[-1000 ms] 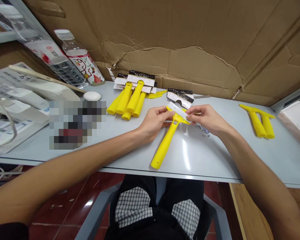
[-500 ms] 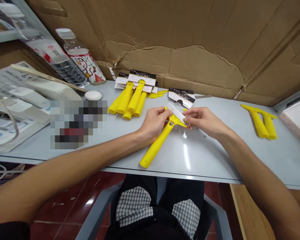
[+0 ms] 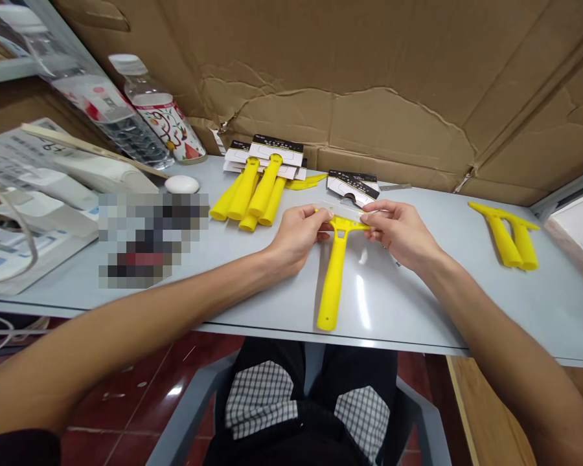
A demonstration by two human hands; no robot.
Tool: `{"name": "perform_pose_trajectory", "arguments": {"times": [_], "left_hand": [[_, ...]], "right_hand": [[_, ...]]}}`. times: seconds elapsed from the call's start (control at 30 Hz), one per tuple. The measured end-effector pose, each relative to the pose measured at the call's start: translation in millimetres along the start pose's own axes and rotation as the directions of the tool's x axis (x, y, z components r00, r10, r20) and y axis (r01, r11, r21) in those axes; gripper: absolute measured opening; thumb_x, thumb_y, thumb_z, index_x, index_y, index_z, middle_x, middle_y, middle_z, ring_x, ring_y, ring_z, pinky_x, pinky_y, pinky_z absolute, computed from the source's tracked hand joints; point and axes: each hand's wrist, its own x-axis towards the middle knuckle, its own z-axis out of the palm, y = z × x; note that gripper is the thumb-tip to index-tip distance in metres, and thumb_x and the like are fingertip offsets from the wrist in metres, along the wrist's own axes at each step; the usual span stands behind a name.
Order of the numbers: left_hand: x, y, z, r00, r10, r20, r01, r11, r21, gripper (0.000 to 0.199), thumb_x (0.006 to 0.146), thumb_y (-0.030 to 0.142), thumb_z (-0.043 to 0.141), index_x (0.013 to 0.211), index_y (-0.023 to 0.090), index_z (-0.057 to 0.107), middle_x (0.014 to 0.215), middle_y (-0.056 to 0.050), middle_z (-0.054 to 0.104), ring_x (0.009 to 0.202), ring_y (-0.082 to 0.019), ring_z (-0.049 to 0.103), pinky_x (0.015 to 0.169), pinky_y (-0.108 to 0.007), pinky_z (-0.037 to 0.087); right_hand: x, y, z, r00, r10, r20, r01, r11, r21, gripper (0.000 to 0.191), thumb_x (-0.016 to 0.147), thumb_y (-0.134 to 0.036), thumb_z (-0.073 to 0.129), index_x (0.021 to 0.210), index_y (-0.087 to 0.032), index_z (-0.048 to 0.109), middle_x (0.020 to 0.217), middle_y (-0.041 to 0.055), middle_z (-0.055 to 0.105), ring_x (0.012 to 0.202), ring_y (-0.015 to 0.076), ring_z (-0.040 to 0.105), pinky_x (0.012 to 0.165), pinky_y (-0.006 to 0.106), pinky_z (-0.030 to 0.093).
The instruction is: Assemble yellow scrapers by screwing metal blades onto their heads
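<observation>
Against the creased brown cardboard (image 3: 393, 71) behind it, the pale grey tabletop (image 3: 408, 310) lies under your yellow plastic T-shaped scraper (image 3: 332, 278), whose smooth handle has swung round to point straight at you. Your left hand (image 3: 296, 236) and right hand (image 3: 399, 234) each close on one end of its crossbar, pinching it, with a thin pale blade (image 3: 342, 210) lying level along its top edge.
</observation>
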Motion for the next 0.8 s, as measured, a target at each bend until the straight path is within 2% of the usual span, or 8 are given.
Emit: {"name": "perform_pose_trajectory", "arguments": {"times": [0.1,0.23,0.5,0.67,0.8], "left_hand": [[1,1,0.6,1.000,-0.023,-0.016,0.022,1.000,-0.013,0.005,0.078,0.018,0.073,0.078,0.014,0.070,0.083,-0.005,0.074,0.076,-0.015,0.067,0.070,-0.027,0.050],[1,2,1.1,0.999,-0.023,-0.029,0.022,1.000,-0.014,0.003,0.079,0.015,0.073,0.079,0.014,0.071,0.083,-0.005,0.074,0.076,-0.014,0.067,0.069,-0.026,0.050],[3,1,-1.1,0.994,-0.068,0.082,0.072,0.996,-0.047,0.006,0.087,0.018,0.073,0.083,0.013,0.072,0.090,-0.008,0.078,0.077,-0.016,0.072,0.069,-0.028,0.056],[9,5,-2.1,0.990,-0.138,0.043,0.140,0.988,-0.065,0.012,0.093,0.022,0.070,0.086,0.014,0.074,0.089,-0.011,0.077,0.074,-0.019,0.073,0.064,-0.030,0.058],[13,7,-2.8,0.990,-0.142,0.024,0.142,0.990,-0.016,0.013,0.095,0.011,0.067,0.083,0.011,0.074,0.085,-0.011,0.076,0.070,-0.016,0.073,0.060,-0.026,0.056]], "right_hand": [[0,-2,-1,1.000,0.000,0.001,0.000,0.999,0.033,0.030,0.070,-0.025,0.098,0.090,-0.017,0.077,0.079,0.0033,0.072,0.067,0.0141,0.067,0.064,0.031,0.051],[2,-2,-3,1.000,-0.006,0.020,0.006,1.000,0.007,0.027,0.072,-0.020,0.094,0.092,-0.017,0.078,0.078,0.0040,0.073,0.067,0.0152,0.068,0.065,0.032,0.051],[4,-3,-7,0.997,-0.078,-0.030,0.074,0.992,-0.099,0.028,0.069,-0.016,0.088,0.095,-0.018,0.077,0.066,0.0001,0.071,0.061,0.0159,0.066,0.068,0.035,0.052],[9,-4,-17,0.992,-0.123,-0.020,0.120,0.985,-0.128,0.031,0.068,-0.021,0.092,0.095,-0.020,0.076,0.066,-0.0008,0.070,0.060,0.0155,0.064,0.070,0.036,0.053],[12,-4,-21,0.991,-0.134,-0.008,0.132,0.982,-0.134,0.032,0.069,-0.022,0.094,0.096,-0.020,0.076,0.067,-0.0007,0.069,0.061,0.0159,0.065,0.069,0.035,0.053]]}}
